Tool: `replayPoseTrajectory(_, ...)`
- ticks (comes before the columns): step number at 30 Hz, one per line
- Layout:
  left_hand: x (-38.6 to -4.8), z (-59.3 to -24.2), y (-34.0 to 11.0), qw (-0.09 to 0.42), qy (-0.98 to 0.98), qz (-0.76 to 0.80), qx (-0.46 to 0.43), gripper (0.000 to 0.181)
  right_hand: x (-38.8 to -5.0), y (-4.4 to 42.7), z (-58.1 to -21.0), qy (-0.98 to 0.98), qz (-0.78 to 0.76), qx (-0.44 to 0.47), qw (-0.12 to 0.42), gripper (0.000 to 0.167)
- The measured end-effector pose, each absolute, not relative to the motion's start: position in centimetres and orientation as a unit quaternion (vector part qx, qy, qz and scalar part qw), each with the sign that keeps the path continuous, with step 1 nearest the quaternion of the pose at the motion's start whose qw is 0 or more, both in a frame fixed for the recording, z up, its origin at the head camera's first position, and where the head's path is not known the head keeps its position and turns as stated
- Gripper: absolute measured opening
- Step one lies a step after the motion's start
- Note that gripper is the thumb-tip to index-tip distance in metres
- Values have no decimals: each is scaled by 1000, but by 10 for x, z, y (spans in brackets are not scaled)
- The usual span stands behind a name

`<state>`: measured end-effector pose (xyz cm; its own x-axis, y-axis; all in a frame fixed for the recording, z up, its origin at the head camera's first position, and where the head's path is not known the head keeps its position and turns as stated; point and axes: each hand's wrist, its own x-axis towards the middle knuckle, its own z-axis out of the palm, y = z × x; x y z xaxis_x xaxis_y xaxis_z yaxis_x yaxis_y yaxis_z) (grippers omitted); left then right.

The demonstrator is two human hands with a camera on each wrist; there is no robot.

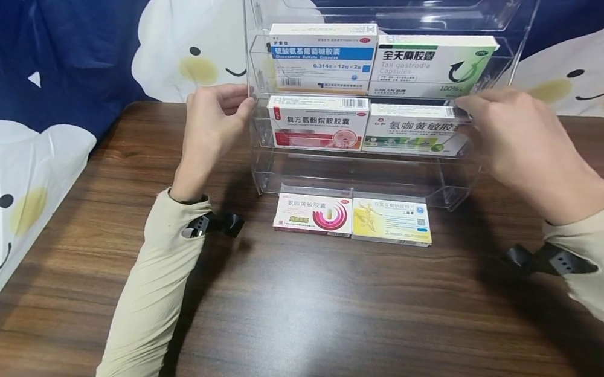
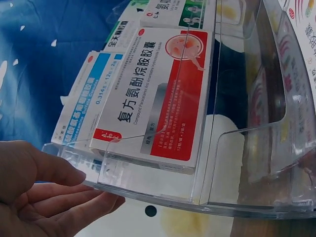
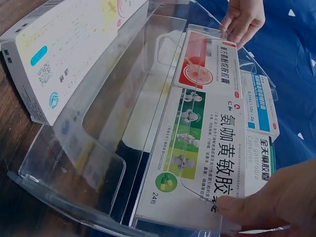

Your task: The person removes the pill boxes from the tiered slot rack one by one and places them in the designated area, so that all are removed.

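A clear plastic display rack (image 1: 309, 168) holds medicine boxes on stepped shelves. My left hand (image 1: 213, 119) grips the rack's left side wall, thumb and fingers on either side of its edge in the left wrist view. At the right, my right hand (image 1: 525, 143) holds the upper right corner of a white-and-green medicine box (image 1: 406, 132); its thumb lies over that corner in the right wrist view, and its other fingers are mostly hidden. Beside this box stands a red-and-white medicine box (image 1: 316, 126). Above stand a blue-and-white box (image 1: 319, 63) and a green-and-white box (image 1: 428, 67).
A pink-and-white box (image 1: 313, 214) and a yellow-and-white box (image 1: 391, 221) lie side by side at the rack's front foot. Everything stands on a dark wooden table (image 1: 322, 318). Behind hangs a blue cloth (image 1: 55, 25) with white clouds.
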<state>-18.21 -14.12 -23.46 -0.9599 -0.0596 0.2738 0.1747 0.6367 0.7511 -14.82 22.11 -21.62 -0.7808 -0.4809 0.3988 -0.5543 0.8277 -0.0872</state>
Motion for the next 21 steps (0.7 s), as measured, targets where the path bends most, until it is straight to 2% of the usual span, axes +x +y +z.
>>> replayPoseTrajectory(10,-181,-234,-141,141,-896,-420,-33,27,-147,226,-204,-940,105,273,175,36)
replayPoseTrajectory(14,-182,-234,-141,141,-895,-421,-31,27,-143,230,-197,-940,94,258,203,34)
replayPoseTrajectory(21,-182,-235,-141,140,-896,-419,-31,27,-133,247,-198,-939,155,193,237,43)
